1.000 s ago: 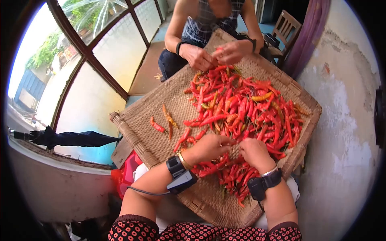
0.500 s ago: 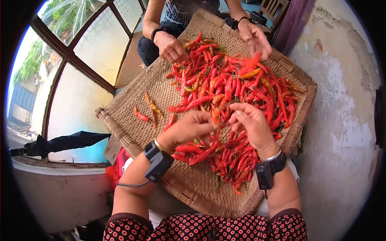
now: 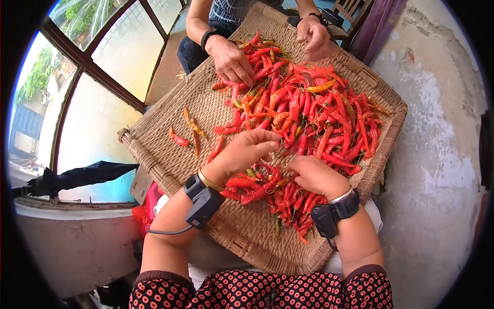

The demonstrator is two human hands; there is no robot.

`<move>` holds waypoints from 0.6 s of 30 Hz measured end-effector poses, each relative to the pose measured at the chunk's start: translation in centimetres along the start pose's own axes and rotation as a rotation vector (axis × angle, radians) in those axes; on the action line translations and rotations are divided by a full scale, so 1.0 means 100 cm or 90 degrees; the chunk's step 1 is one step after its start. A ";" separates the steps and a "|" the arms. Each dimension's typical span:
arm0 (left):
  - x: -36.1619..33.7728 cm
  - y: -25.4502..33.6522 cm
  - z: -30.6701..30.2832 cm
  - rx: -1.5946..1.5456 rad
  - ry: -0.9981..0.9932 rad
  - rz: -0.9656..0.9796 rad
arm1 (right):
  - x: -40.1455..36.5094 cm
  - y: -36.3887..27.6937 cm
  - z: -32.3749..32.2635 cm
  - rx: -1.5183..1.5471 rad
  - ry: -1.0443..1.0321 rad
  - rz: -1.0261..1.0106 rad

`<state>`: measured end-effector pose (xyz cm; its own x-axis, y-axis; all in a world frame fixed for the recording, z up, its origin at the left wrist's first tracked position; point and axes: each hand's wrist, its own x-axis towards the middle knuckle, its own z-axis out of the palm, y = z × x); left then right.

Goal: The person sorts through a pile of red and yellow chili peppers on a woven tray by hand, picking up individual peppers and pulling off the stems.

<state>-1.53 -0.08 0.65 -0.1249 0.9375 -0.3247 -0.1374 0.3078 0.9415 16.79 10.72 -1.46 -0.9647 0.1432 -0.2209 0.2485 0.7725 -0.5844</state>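
Note:
Red chili peppers (image 3: pixel 309 108) lie in a large heap on a woven tray (image 3: pixel 154 123), and a smaller heap (image 3: pixel 293 203) lies nearer to me. My left hand (image 3: pixel 250 150) hovers over the gap between the heaps, fingers bent and thumb apart, with no pepper visible in it. To its right, my right hand (image 3: pixel 315 175) is turned down over the near heap. Its fingertips are curled out of sight, and whether they touch a pepper is hidden. A few orange and red peppers (image 3: pixel 194 129) lie apart at the tray's left.
Across the tray a co-worker's hands (image 3: pixel 232 62) reach to the far side of the large heap. A folded dark umbrella (image 3: pixel 92 179) rests by the windows at left. A bare wall (image 3: pixel 427 134) stands at right, and a wooden chair (image 3: pixel 352 18) behind.
My right hand has lowered and turned palm down onto the near heap. My left hand has risen slightly, and the orange pepper between my hands is gone. The co-worker's hands have shifted.

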 end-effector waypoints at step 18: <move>-0.004 0.013 -0.012 0.018 0.002 -0.001 | 0.006 -0.017 -0.025 0.291 0.262 0.105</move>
<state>-2.85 -0.22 1.85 -0.1272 0.9366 -0.3266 -0.1092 0.3140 0.9431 15.62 11.05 1.32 -0.8422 0.5344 -0.0718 0.3217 0.3909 -0.8624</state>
